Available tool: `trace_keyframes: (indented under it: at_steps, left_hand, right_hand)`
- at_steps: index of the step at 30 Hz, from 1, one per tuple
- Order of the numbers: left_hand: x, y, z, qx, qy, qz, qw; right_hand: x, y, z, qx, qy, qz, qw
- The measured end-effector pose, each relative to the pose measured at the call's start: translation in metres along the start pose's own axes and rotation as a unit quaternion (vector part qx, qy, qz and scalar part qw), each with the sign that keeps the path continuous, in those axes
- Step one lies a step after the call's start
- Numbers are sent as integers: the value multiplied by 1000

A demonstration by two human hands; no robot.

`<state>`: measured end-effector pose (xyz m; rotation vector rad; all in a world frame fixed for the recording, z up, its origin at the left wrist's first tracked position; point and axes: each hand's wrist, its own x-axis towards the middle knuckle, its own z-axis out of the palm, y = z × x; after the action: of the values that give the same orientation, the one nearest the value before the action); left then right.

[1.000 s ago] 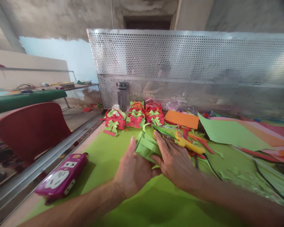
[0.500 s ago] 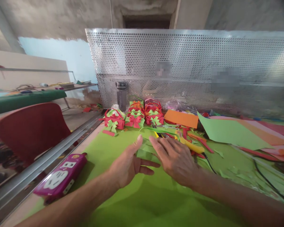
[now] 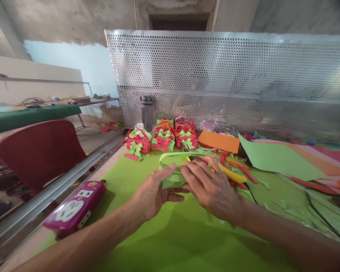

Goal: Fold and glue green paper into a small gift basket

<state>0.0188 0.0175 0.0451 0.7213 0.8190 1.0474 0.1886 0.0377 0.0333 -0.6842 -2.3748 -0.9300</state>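
Observation:
Between my hands, over the green table covering, is a small green paper basket [image 3: 172,183] with a thin paper strip arching from it like a handle. My left hand [image 3: 154,194] grips its left side, the thumb on the upper edge and the fingers under and behind. My right hand [image 3: 208,187] is closed over the right side, fingertips pressing on the paper and hiding much of it. Just beyond the right hand lies a yellow-handled glue gun [image 3: 234,175], partly covered by the fingers, with a black cord.
Finished red and green paper baskets [image 3: 163,141] with bows stand at the back, near a grey bottle [image 3: 147,113]. A purple power strip [image 3: 76,207] lies at left. Orange card [image 3: 218,141], green sheets [image 3: 277,160] and paper scraps cover the right. A perforated metal panel [image 3: 226,68] rises behind.
The handle strip now arches higher and shows more clearly above the basket. My left thumb has come down onto the edge, and my right hand has shifted slightly right.

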Motion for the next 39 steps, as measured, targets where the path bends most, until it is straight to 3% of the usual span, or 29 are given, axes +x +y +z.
trace_keyframes:
  at_steps: [17, 25, 31, 33, 35, 39]
  left_hand:
    - [1, 3, -2, -6, -4, 8, 1000]
    - [0, 5, -3, 58, -52, -97, 992]
    - [-1, 15, -3, 51, 13, -25, 998]
    - [-2, 20, -5, 41, 24, 1, 999]
    - [-2, 24, -7, 35, 30, 26, 999]
    - [-2, 27, -10, 38, 32, 35, 998]
  right_hand:
    - [0, 0, -5, -15, 56, -28, 998]
    - [3, 4, -9, 4, 66, -27, 997]
    - [7, 11, -15, 82, 113, 40, 989]
    - [8, 15, -18, 159, 149, 108, 970]
    - [8, 21, -19, 247, 163, 205, 933]
    - [10, 26, -12, 429, 119, 363, 818]
